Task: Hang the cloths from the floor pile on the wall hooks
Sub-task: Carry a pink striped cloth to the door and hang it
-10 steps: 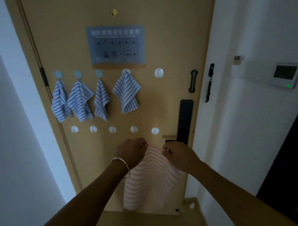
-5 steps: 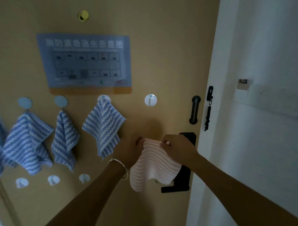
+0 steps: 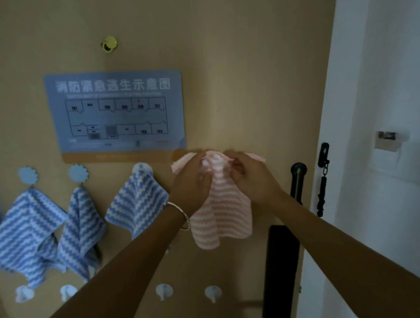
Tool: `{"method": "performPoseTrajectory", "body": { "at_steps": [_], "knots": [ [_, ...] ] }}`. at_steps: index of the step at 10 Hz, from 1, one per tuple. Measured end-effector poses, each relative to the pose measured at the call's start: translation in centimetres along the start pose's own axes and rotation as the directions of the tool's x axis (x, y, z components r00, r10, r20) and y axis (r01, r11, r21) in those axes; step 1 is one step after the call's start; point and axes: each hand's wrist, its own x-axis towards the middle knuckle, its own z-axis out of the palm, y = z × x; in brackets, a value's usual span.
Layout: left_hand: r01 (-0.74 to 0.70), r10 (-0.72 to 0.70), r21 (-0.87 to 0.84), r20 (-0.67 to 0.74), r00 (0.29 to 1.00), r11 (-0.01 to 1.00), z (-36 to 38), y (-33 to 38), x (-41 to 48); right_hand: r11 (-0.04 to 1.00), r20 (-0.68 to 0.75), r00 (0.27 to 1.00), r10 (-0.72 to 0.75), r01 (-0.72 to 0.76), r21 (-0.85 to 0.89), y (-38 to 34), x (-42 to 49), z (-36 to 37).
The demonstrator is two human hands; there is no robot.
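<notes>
A pink-and-white striped cloth (image 3: 220, 213) hangs against the tan door (image 3: 249, 74), held up at the top row of hooks. My left hand (image 3: 192, 185) grips its upper left part and my right hand (image 3: 251, 178) pinches its upper right part. The hook behind the cloth is hidden by it and by my hands. Left of it, three blue striped cloths (image 3: 138, 204) (image 3: 81, 227) (image 3: 26, 236) hang from round hooks. Bare white hooks (image 3: 164, 290) (image 3: 213, 294) form a lower row.
A grey evacuation plan (image 3: 114, 112) is stuck on the door above the hooks. The black lock plate (image 3: 281, 263), a black handle (image 3: 297, 179) and a door chain (image 3: 322, 178) sit at the right, beside the white frame (image 3: 346, 130). The floor pile is out of view.
My hands have lifted the pink cloth from waist height up to the top-row hook at the right end, and my head has moved closer to the door.
</notes>
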Motion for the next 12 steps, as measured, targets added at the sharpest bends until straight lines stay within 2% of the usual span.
{"method": "performPoseTrajectory", "body": {
  "at_steps": [1, 2, 3, 4, 6, 7, 8, 9, 10, 11, 12],
  "knots": [
    [-0.052, 0.048, 0.060, 0.056, 0.997, 0.997, 0.6, -0.1, 1.2, 0.996, 0.054, 0.996, -0.072, 0.074, -0.045, 0.9, 1.2, 0.1],
    [-0.180, 0.174, 0.173, 0.046, 0.984, 0.968, 1.3, -0.9, 1.4, 0.989, 0.042, 0.989, -0.142, 0.144, -0.045, 1.5, 1.3, 0.7],
    [-0.242, 0.232, 0.291, 0.071, 0.970, 0.926, 2.1, -1.6, 1.1, 0.979, 0.038, 0.984, -0.176, 0.179, -0.096, 2.1, 0.9, 1.5],
    [-0.219, 0.210, 0.343, 0.065, 0.976, 0.913, 2.4, -2.3, 0.7, 0.967, 0.062, 0.986, -0.152, 0.161, -0.196, 2.5, 0.7, 2.1],
    [-0.128, 0.105, 0.298, 0.092, 0.990, 0.946, 2.6, -2.7, 0.3, 0.983, 0.073, 0.993, -0.090, 0.100, -0.153, 3.4, 0.1, 3.3],
    [-0.062, 0.041, 0.182, 0.115, 0.993, 0.981, 3.0, -2.4, 0.3, 0.999, 0.096, 0.995, -0.016, 0.020, -0.032, 3.3, 0.0, 4.0],
    [-0.056, 0.044, 0.111, 0.104, 0.994, 0.992, 3.4, -2.3, 0.2, 0.996, 0.113, 0.993, 0.014, -0.024, 0.090, 3.1, -0.3, 4.1],
    [-0.036, 0.026, 0.098, 0.100, 0.995, 0.995, 3.6, -2.0, 0.1, 0.992, 0.121, 0.990, 0.067, -0.080, 0.100, 3.0, -0.8, 4.5],
    [-0.022, -0.006, 0.261, 0.106, 0.994, 0.965, 4.2, -2.4, -0.2, 0.984, 0.110, 0.986, 0.125, -0.137, 0.115, 3.0, -1.2, 5.1],
    [0.017, -0.051, 0.494, 0.056, 0.997, 0.869, 4.5, -2.6, -0.6, 0.995, 0.146, 0.985, 0.095, -0.093, -0.021, 2.9, -1.5, 5.3],
    [-0.031, -0.021, 0.568, 0.085, 0.996, 0.822, 4.8, -2.9, -2.1, 0.994, 0.164, 0.981, 0.105, -0.097, -0.054, 1.9, -2.9, 5.3]
  ]
}}
